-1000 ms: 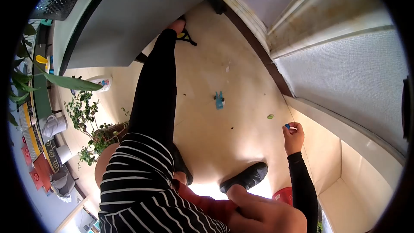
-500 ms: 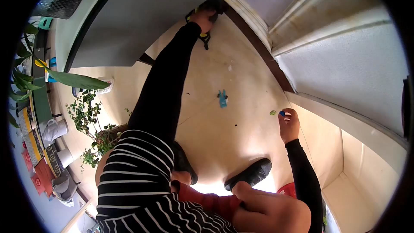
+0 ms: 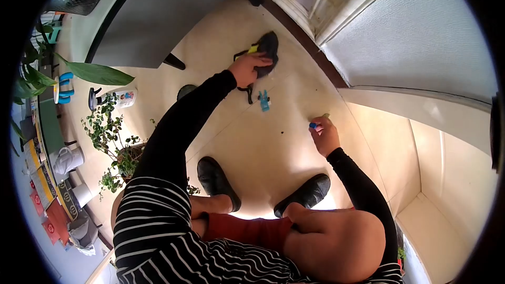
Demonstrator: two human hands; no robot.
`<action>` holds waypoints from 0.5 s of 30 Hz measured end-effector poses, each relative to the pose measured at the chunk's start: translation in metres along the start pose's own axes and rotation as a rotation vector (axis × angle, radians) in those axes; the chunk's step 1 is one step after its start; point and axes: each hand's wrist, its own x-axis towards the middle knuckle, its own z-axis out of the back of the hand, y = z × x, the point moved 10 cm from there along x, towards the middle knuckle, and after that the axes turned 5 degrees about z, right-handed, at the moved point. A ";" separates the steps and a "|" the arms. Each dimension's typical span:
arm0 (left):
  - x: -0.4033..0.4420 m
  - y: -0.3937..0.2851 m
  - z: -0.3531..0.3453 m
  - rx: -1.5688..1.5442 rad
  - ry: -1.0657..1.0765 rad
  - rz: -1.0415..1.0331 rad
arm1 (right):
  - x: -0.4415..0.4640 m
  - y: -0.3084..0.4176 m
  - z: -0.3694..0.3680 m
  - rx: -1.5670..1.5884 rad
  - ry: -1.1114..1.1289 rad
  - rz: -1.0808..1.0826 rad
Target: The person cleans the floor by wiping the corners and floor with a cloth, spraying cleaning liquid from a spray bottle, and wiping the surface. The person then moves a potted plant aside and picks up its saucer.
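Observation:
My left hand (image 3: 248,69) grips a dark grey and yellow item with black straps (image 3: 269,47) just above or on the floor. It may be a sandal, but its kind is not clear. Close below it lies a small light-blue toy (image 3: 264,101) with black wheel-like parts. In my right hand (image 3: 326,135), a small blue piece (image 3: 313,125) is pinched between thumb and fingers. A green leaf-like bit (image 3: 325,116) shows just behind those fingers, and I cannot tell whether they touch it.
A grey panel (image 3: 158,21) on a dark leg stands at upper left. Left of my arm are a potted plant (image 3: 129,159) and a white labelled container (image 3: 126,98). A white wall with dark skirting (image 3: 326,66) runs along the right. My black shoes (image 3: 310,195) rest on the tiles.
My left hand has drawn the strapped item from the far corner back toward me, beside the blue toy. My right hand, still pinching the blue piece, appears further left; the view has shifted too.

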 end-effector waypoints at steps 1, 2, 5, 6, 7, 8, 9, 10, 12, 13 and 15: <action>-0.004 -0.008 0.000 -0.018 0.032 0.014 | 0.000 0.006 -0.001 0.012 -0.010 0.025; -0.003 -0.001 0.017 -0.144 -0.040 0.145 | 0.001 0.012 0.000 0.024 -0.018 0.050; -0.010 0.018 0.077 -0.373 -0.297 0.320 | 0.000 0.020 0.012 0.044 -0.052 0.066; -0.004 0.029 0.103 -0.339 -0.418 0.228 | 0.000 0.021 0.015 0.050 -0.066 0.064; 0.001 0.038 0.121 -0.249 -0.504 0.151 | -0.001 0.017 0.019 0.046 -0.083 0.039; 0.007 0.043 0.133 -0.156 -0.588 0.071 | -0.002 0.012 0.023 0.050 -0.098 0.017; 0.018 0.062 0.133 -0.059 -0.604 0.171 | -0.005 0.007 0.026 0.055 -0.116 -0.004; 0.029 0.081 0.130 0.039 -0.618 0.268 | -0.007 0.002 0.030 0.059 -0.136 -0.025; 0.056 0.123 0.116 0.310 -0.550 0.481 | -0.014 -0.004 0.035 0.050 -0.145 -0.072; 0.069 0.128 0.112 0.482 -0.470 0.591 | -0.018 -0.007 0.037 0.053 -0.154 -0.080; 0.085 0.110 0.102 0.813 -0.290 0.651 | -0.025 -0.013 0.042 0.057 -0.171 -0.096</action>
